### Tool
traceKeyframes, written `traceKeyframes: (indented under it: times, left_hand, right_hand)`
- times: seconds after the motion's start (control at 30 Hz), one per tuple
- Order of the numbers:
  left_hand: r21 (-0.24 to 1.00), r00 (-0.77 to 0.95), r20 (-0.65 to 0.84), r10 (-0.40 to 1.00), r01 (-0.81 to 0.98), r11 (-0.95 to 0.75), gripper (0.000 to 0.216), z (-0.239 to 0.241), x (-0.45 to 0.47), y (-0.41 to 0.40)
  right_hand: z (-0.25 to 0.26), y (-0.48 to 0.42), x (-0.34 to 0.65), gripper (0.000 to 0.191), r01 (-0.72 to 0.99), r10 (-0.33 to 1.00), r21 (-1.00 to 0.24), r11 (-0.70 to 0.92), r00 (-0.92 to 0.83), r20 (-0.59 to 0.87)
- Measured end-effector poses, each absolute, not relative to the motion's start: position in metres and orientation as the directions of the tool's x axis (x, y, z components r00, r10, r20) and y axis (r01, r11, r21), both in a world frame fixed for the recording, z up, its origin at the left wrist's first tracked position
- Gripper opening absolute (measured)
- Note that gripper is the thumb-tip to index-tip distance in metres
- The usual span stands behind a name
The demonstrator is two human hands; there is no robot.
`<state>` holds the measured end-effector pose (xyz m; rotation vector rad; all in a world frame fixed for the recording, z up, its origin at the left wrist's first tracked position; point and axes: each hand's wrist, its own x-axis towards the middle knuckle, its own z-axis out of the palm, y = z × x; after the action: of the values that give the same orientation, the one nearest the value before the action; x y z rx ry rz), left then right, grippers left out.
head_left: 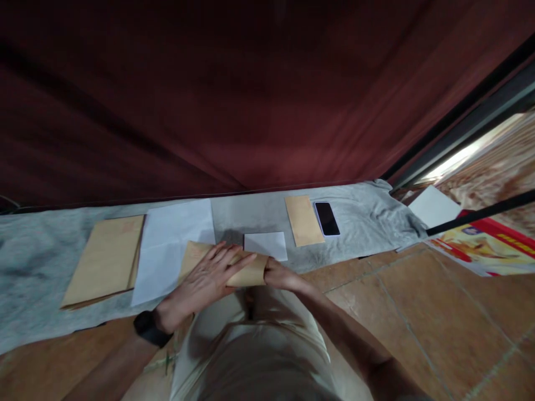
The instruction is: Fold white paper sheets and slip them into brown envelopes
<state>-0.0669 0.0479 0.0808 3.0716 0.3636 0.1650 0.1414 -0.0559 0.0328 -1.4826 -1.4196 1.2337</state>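
A brown envelope (251, 273) is held low in front of me, over the edge of a grey cloth (368, 223). My left hand (204, 284) lies across its top with the fingers stretched out and pressed on the paper. My right hand (280, 274) grips the envelope's right end; its fingers are mostly hidden behind the paper. A small white folded sheet (266, 245) lies just beyond the envelope. A black band sits on my left wrist.
On the cloth lie a stack of brown envelopes (104, 259) at the left, a large white sheet (167, 245), a single brown envelope (304, 220) and a phone (326, 218). A white paper (434, 206) and a printed red-yellow poster (485, 248) lie on the tiled floor at right. A dark red curtain hangs behind.
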Motion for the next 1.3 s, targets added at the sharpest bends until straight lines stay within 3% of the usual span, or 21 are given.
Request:
traceKeyframes:
  times: [0.13,0.27,0.37,0.43,0.6,0.77,1.07,1.17,1.3]
  left_hand:
    - [0.081,0.941,0.097,0.325,0.318,-0.945,0.092,0.078,-0.087,0.069]
    - [0.133,0.891,0.003,0.454,0.449,-0.884,0.098,0.069,-0.107,0.093]
    - [0.178,0.838,-0.071,0.541,0.544,-0.82,0.101,0.065,-0.119,0.113]
    - [0.186,0.798,-0.113,0.592,0.603,-0.776,0.105,0.061,-0.126,0.125]
    - [0.199,0.728,-0.199,0.657,0.686,-0.7,0.109,0.047,-0.137,0.144]
    - [0.219,0.716,-0.237,0.657,0.698,-0.682,0.112,0.037,-0.142,0.145]
    - [0.205,0.705,-0.261,0.659,0.708,-0.676,0.115,0.037,-0.144,0.146]
    - [0.174,0.709,-0.194,0.678,0.705,-0.687,0.112,0.04,-0.145,0.144]
    - [0.189,0.757,0.125,0.641,0.616,-0.765,0.083,0.042,-0.115,0.108]
  right_hand:
    - [0.034,-0.051,0.149,0.031,0.112,0.985,-0.988,-0.106,-0.126,-0.12]
    - [0.019,-0.055,0.152,0.032,0.058,0.998,-0.997,-0.05,0.045,-0.048]
    - [0.002,-0.062,0.161,0.034,0.284,0.969,-0.958,-0.047,0.247,0.026]
    - [-0.008,-0.067,0.169,0.037,0.508,0.942,-0.86,-0.051,0.311,0.128]
    - [-0.028,-0.075,0.169,0.045,0.852,0.956,-0.523,-0.018,0.168,0.242]
    - [-0.044,-0.077,0.154,0.046,0.939,0.965,-0.333,-0.081,0.158,0.211]
    - [-0.041,-0.051,0.145,0.048,0.93,0.962,-0.365,-0.05,0.144,0.233]
    - [-0.045,-0.044,0.136,0.049,0.936,0.96,-0.343,-0.079,0.165,0.228]
    - [-0.051,-0.043,0.132,0.05,0.941,0.959,-0.324,-0.102,0.18,0.221]
